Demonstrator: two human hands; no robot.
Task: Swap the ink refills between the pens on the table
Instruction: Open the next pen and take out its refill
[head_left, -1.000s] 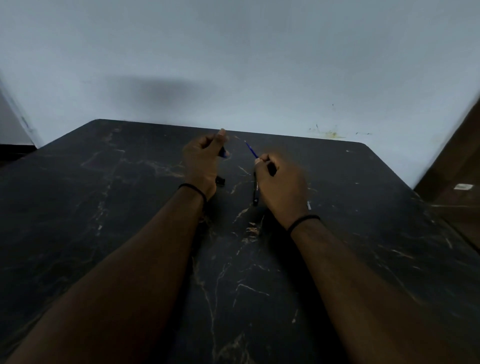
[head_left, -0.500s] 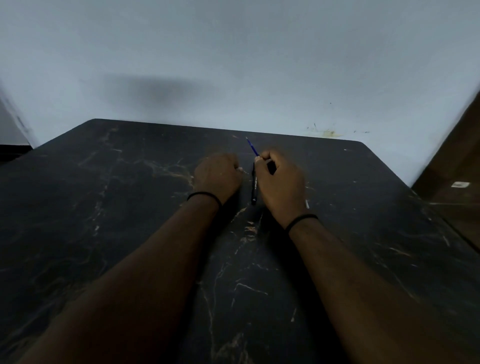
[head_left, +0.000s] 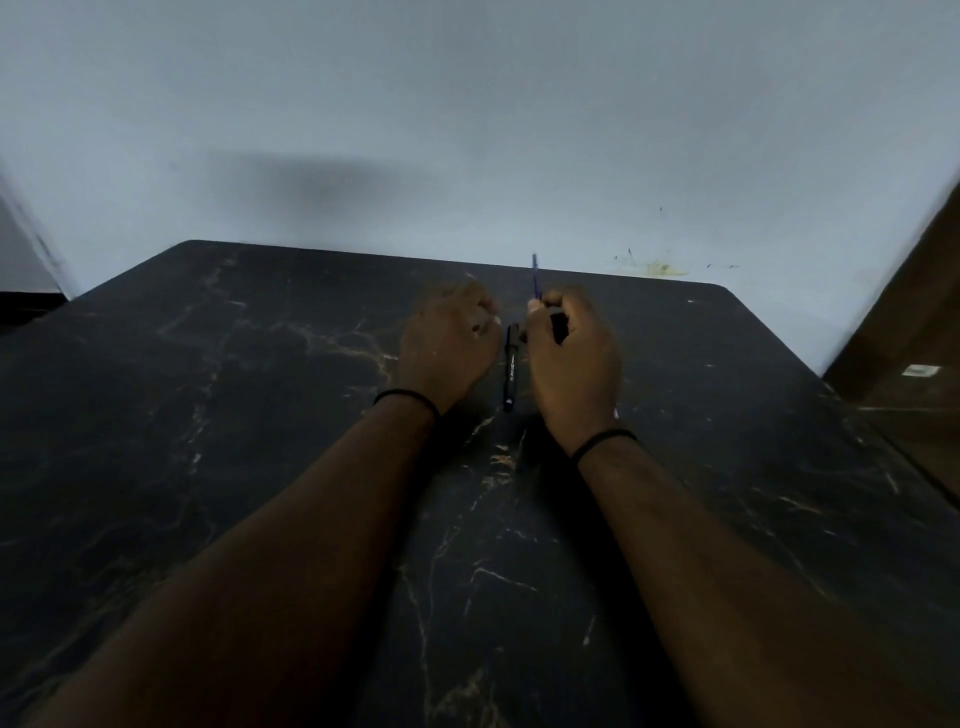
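Mid-swap: the right hand grips a thin blue ink refill pointing upward plus a dark piece, the left hand is curled, contents indiscernible, and the black plastic pen barrel lies on the dark marbled table between them, so the next move likely requires lifting it and threading the refill in.

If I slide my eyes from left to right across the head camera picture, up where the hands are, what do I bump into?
Left hand → black pen lying on the table → right hand, which holds a thin blue refill.
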